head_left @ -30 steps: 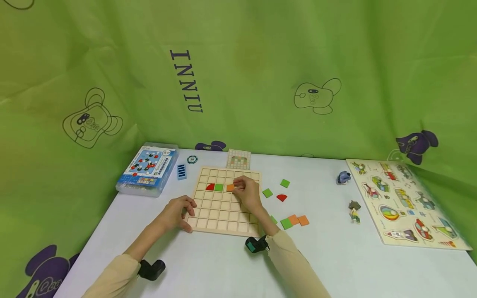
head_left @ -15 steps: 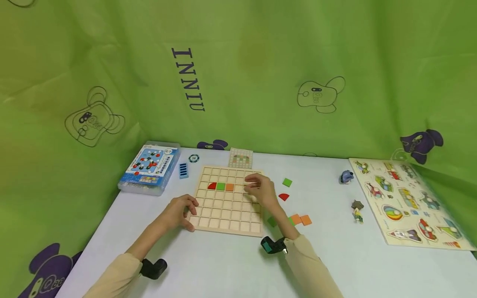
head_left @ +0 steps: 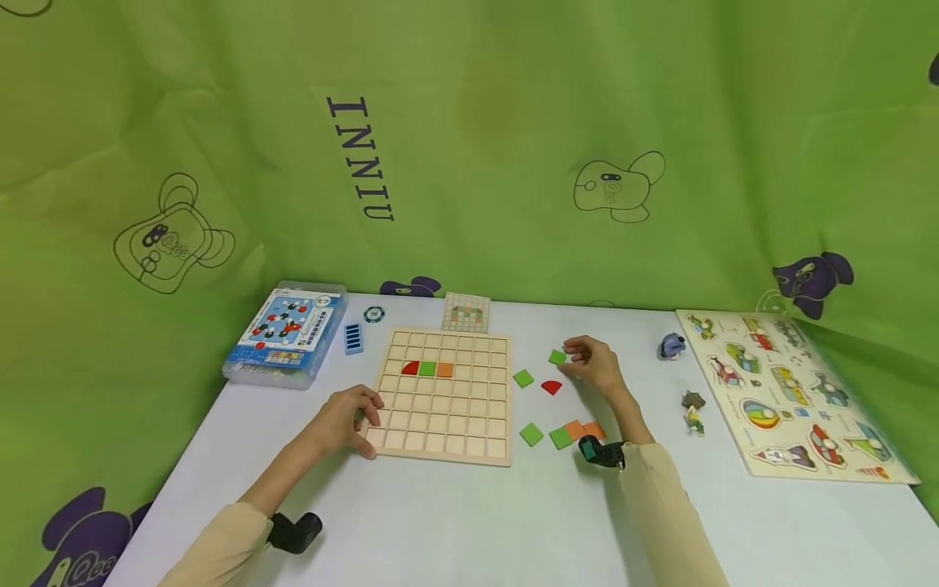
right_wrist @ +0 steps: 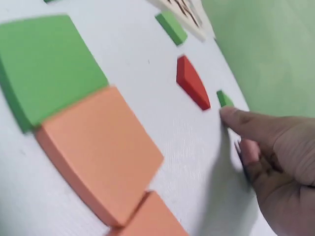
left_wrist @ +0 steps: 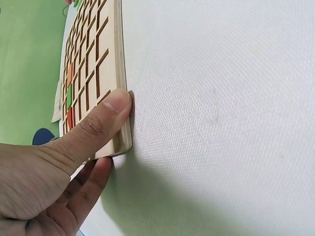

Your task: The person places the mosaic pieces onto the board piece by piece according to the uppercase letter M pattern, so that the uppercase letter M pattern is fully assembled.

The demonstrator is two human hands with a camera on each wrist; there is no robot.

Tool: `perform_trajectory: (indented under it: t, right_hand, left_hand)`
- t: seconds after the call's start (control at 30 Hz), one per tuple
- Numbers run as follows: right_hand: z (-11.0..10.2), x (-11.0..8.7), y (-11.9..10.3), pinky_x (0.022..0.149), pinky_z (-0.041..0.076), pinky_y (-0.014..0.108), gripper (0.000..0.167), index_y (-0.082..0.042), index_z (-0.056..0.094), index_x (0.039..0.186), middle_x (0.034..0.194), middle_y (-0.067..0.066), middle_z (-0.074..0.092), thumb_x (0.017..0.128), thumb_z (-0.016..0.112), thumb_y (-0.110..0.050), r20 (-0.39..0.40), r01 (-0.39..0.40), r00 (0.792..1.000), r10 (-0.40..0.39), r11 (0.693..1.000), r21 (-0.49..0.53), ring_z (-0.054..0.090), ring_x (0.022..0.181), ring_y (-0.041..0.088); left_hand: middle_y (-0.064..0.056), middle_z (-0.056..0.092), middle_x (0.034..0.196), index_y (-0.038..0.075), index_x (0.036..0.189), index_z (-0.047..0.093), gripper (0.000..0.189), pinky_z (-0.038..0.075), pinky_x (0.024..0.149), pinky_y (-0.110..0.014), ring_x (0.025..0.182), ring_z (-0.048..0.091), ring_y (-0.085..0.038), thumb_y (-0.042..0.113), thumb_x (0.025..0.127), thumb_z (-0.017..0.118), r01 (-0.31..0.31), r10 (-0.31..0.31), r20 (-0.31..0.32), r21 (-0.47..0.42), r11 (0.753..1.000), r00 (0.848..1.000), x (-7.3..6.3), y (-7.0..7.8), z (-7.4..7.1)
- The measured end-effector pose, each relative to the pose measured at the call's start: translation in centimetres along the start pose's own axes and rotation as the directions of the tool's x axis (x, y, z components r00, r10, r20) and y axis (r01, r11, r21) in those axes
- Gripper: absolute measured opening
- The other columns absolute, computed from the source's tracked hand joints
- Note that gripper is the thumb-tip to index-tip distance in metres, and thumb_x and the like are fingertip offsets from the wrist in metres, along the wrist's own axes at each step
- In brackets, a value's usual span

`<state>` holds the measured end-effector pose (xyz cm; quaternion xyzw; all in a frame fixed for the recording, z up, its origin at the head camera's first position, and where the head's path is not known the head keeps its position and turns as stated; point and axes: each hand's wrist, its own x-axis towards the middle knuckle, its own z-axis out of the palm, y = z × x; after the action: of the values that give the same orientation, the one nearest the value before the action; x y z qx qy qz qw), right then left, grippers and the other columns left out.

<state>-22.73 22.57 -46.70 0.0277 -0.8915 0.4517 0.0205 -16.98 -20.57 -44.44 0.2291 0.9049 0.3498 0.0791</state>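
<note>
My left hand (head_left: pixel 345 420) grips the near left corner of a wooden grid board (head_left: pixel 445 456). In the left wrist view its thumb (left_wrist: pixel 115 103) presses the near edge, with the fingers at the side. In one row of the board lie a red quarter-circle piece (head_left: pixel 412 368), a green square tile (head_left: pixel 427 368) and an orange square tile (head_left: pixel 444 370). Right of the board, my right hand (head_left: pixel 597 365) has its thumb and fingertips at another green square tile (head_left: pixel 557 357) lying on the table. In the right wrist view the thumb partly covers that tile (right_wrist: pixel 224 98).
Around the right hand lie a red quarter-circle (head_left: pixel 552 387), green tiles (head_left: pixel 523 378) and orange tiles (head_left: pixel 575 429). A pattern card (head_left: pixel 466 313) lies behind the board. Left are a plastic box (head_left: pixel 286 334) and a blue piece (head_left: pixel 354 338); right, small figures (head_left: pixel 693 412) and a picture puzzle (head_left: pixel 792 399).
The right hand has let go of the orange tile on the board and moved right to the green tile beyond the red quarter-circle. The left hand keeps its grip on the board's corner.
</note>
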Motion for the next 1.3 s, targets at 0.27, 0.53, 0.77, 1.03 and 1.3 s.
perform_trajectory:
  t: [0.27,0.53,0.77,1.03,1.3]
  right_hand:
    - [-0.8,-0.1,1.1,0.077,0.047,0.013,0.039,0.01,0.054,0.124,0.118,0.028,0.06,0.088,0.066,-0.001,0.031,-0.062,0.998,0.057,0.973,0.223,0.06,0.093,0.015]
    - [1.6,-2.3,-2.0,0.076,0.048,0.014,0.038,0.008,0.054,0.125,0.123,0.026,0.058,0.089,0.065,-0.001,-0.067,-0.187,0.971,0.23,0.904,0.384,0.062,0.096,0.012]
    - [6.2,-2.6,-5.6,0.072,0.054,0.025,0.033,0.006,0.062,0.114,0.109,0.021,0.067,0.082,0.071,0.003,-0.102,-0.051,0.991,0.084,0.954,0.295,0.067,0.094,0.032]
    - [10.6,-1.9,-8.1,0.07,0.056,0.03,0.03,0.011,0.063,0.105,0.096,0.022,0.068,0.076,0.073,0.011,-0.102,0.135,0.988,-0.116,0.968,0.21,0.068,0.081,0.032]
    - [12.5,-1.1,-9.1,0.069,0.055,0.032,0.028,0.012,0.063,0.102,0.093,0.023,0.067,0.075,0.072,0.013,-0.064,0.193,0.981,-0.184,0.965,0.177,0.067,0.077,0.031]
  left_hand:
    - [-0.014,0.061,0.106,0.003,0.073,0.062,0.038,0.045,0.062,-0.024,0.078,0.051,-0.02,0.0,0.05,0.091,-0.012,0.012,0.002,0.005,1.0,1.0,0.1,-0.1,-0.1]
    - [-0.013,0.061,0.106,0.004,0.074,0.061,0.039,0.043,0.06,-0.023,0.07,0.048,-0.016,0.002,0.05,0.092,-0.006,0.005,0.02,0.013,1.0,1.0,-0.4,-0.2,0.1]
    - [-0.013,0.061,0.107,0.004,0.073,0.061,0.038,0.042,0.06,-0.023,0.069,0.047,-0.016,0.0,0.05,0.091,-0.001,0.001,0.005,0.007,1.0,1.0,-0.2,0.0,0.0]
    - [-0.014,0.061,0.107,0.003,0.074,0.061,0.038,0.042,0.059,-0.023,0.067,0.047,-0.015,-0.001,0.05,0.091,-0.009,0.009,0.009,0.0,1.0,1.0,0.0,-0.5,-0.1]
    - [-0.014,0.061,0.106,0.004,0.074,0.061,0.039,0.043,0.06,-0.022,0.068,0.048,-0.015,0.001,0.049,0.092,-0.033,0.033,0.0,0.001,0.999,0.999,0.0,-0.7,0.0]
